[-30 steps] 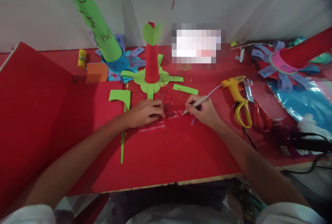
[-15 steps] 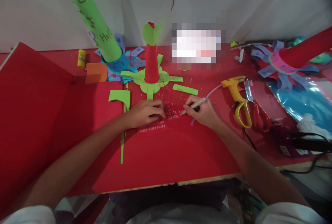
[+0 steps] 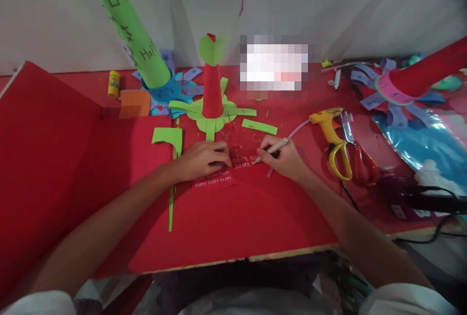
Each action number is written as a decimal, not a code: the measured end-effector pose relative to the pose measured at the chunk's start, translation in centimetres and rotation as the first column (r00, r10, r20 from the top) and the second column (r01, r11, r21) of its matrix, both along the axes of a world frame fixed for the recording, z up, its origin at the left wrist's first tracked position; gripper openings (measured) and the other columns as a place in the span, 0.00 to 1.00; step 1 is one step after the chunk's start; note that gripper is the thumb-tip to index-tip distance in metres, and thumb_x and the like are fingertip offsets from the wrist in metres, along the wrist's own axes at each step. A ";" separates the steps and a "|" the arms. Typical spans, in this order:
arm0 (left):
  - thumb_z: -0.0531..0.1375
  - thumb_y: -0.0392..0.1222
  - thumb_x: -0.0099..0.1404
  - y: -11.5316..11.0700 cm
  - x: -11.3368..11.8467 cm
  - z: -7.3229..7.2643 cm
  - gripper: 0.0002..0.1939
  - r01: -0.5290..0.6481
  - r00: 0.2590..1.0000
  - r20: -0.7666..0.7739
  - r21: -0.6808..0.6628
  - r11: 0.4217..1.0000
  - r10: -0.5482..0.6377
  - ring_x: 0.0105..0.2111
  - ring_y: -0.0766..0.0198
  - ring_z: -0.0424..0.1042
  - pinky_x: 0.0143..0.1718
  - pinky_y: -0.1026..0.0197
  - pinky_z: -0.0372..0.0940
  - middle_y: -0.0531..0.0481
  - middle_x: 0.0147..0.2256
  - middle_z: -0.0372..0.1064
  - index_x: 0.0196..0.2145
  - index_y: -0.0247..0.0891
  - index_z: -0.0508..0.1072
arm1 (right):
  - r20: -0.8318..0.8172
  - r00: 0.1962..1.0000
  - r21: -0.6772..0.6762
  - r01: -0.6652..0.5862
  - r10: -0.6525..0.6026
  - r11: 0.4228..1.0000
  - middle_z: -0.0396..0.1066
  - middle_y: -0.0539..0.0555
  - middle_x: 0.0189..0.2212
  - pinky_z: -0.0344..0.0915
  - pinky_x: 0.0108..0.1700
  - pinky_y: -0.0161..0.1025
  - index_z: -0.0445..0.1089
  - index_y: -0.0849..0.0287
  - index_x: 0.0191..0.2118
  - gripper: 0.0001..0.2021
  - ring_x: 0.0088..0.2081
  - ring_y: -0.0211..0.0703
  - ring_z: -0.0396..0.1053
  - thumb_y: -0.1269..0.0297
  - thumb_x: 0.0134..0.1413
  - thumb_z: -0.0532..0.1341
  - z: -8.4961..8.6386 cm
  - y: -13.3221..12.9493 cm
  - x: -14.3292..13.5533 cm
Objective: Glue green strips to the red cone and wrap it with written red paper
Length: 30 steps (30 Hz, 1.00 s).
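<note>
My right hand point(image 3: 280, 159) is closed round a light-coloured pen point(image 3: 278, 145), its tip down on a red paper strip point(image 3: 216, 181). White writing in several lines covers the strip. My left hand point(image 3: 206, 161) lies on the strip's left part with bent fingers, holding it down and hiding some of the writing. Just beyond the hands stands a red paper cone point(image 3: 212, 93) on a green flower-shaped base with strips, a green heart at its top. A loose green strip point(image 3: 259, 126) lies near the right hand, and a green offcut point(image 3: 166, 136) is left of the left hand.
A yellow glue gun point(image 3: 327, 122) and scissors point(image 3: 341, 161) with yellow and red handles lie at right, near a cable and a blue plastic packet point(image 3: 404, 137). A tall green tube point(image 3: 134, 32) leans at the back left beside a glue stick point(image 3: 114, 84). Red boards cover the left side.
The pen tip has shifted slightly along the second line of writing, where a little more white writing shows. My left hand stays in place; the whole view has shifted slightly.
</note>
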<state>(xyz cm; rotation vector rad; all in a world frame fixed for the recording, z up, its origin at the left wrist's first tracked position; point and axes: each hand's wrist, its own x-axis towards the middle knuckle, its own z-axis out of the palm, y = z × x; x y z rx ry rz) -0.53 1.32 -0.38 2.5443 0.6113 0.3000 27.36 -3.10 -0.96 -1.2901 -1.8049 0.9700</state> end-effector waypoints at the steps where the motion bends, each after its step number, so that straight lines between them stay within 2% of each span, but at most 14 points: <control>1: 0.57 0.33 0.70 0.0 0.0 0.0 0.12 0.000 1.000 -0.003 -0.002 1.000 0.000 0.41 0.64 0.73 0.43 0.62 0.62 0.49 0.41 0.73 0.42 0.42 0.81 | -0.001 1.000 0.005 0.005 -0.005 1.000 0.66 0.46 0.18 0.51 0.23 0.36 0.67 0.57 0.26 0.12 0.20 0.34 0.57 0.62 0.60 0.63 0.0 0.0 0.0; 6: 0.57 0.33 0.70 0.0 0.0 0.1 0.13 -0.003 1.000 -0.020 -0.001 1.000 0.003 0.41 0.64 0.72 0.44 0.63 0.62 0.50 0.42 0.73 0.42 0.44 0.81 | -0.012 1.000 0.025 0.005 -0.005 1.000 0.69 0.47 0.19 0.53 0.24 0.35 0.68 0.57 0.26 0.11 0.21 0.34 0.60 0.63 0.60 0.62 0.0 0.0 0.0; 9: 0.58 0.33 0.70 0.0 0.0 0.2 0.13 -0.003 1.000 -0.029 0.001 1.000 0.003 0.41 0.64 0.72 0.44 0.63 0.62 0.49 0.42 0.73 0.42 0.44 0.81 | 0.000 1.000 0.030 -0.016 0.016 0.999 0.67 0.47 0.18 0.52 0.23 0.35 0.68 0.57 0.26 0.12 0.20 0.34 0.58 0.62 0.59 0.63 0.0 0.0 0.0; 16: 0.58 0.33 0.69 0.0 0.0 0.1 0.13 -0.008 0.999 -0.035 0.000 1.000 0.008 0.41 0.64 0.73 0.44 0.63 0.62 0.50 0.42 0.73 0.42 0.44 0.81 | -0.013 0.996 0.031 0.085 -0.085 0.996 0.68 0.47 0.18 0.54 0.24 0.36 0.64 0.55 0.25 0.12 0.21 0.35 0.62 0.64 0.58 0.62 -0.2 0.1 0.1; 23: 0.59 0.32 0.69 0.0 0.0 0.1 0.12 -0.006 1.000 -0.024 0.007 1.000 0.006 0.40 0.64 0.73 0.43 0.63 0.62 0.50 0.42 0.73 0.42 0.43 0.81 | 0.023 0.999 0.024 0.040 -0.040 0.999 0.68 0.47 0.18 0.53 0.24 0.36 0.64 0.56 0.24 0.13 0.21 0.35 0.60 0.62 0.59 0.62 0.0 0.1 0.0; 30: 0.58 0.33 0.70 -0.1 0.0 0.2 0.12 -0.001 1.000 -0.024 0.009 1.000 0.001 0.41 0.64 0.73 0.44 0.62 0.62 0.50 0.42 0.73 0.42 0.43 0.81 | 0.030 0.995 0.054 0.095 -0.097 0.994 0.67 0.46 0.18 0.53 0.25 0.36 0.63 0.55 0.23 0.12 0.21 0.35 0.60 0.65 0.56 0.61 0.0 0.2 0.0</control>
